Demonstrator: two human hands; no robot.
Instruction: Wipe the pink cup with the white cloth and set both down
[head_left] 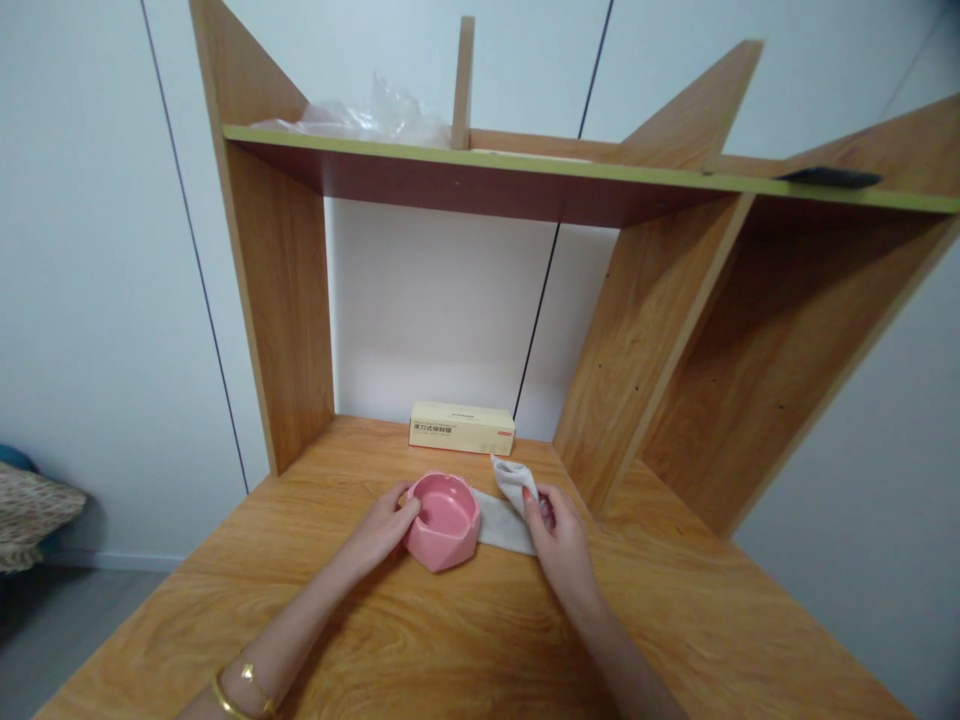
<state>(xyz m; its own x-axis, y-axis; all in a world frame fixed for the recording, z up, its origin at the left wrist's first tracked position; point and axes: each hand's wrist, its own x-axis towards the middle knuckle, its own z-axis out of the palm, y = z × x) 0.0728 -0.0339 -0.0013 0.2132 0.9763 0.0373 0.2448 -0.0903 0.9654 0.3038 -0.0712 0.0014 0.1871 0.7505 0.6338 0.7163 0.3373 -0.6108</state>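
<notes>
A pink bowl (pixel 446 520) is seen on the wooden tabletop (pixel 465 640), near the middle and a little in front of the back wall. It is gripped at its left side by the left hand (pixel 382 530): the fingers are curled against the faceted outer wall and the thumb is laid over the rim, so the hand is closed around the edge rather than spread flat. A white cloth (pixel 499 522) is spread on the tabletop just to the right of the bowl, touching it, and whether it runs under the base cannot be told. One end of the cloth is lifted and pinched between thumb and fingers of the right hand (pixel 559 535), which is closed on the fabric.

The bowl is judged to be glazed ceramic: stiff, fairly heavy for its size, smooth enough to slip, and liable to chip if knocked. The thick rim and the angled facets are judged the surest places for a hold. The cloth is soft and light and can be taken by any fold or corner.

A pale cardboard box (pixel 462 428) is set behind the bowl, against the wall. A gold bracelet (pixel 229 697) is worn on the left wrist. On the upper shelf (pixel 525 170), crumpled clear plastic (pixel 367 115) and a flat dark object (pixel 829 177) are laid well apart
</notes>
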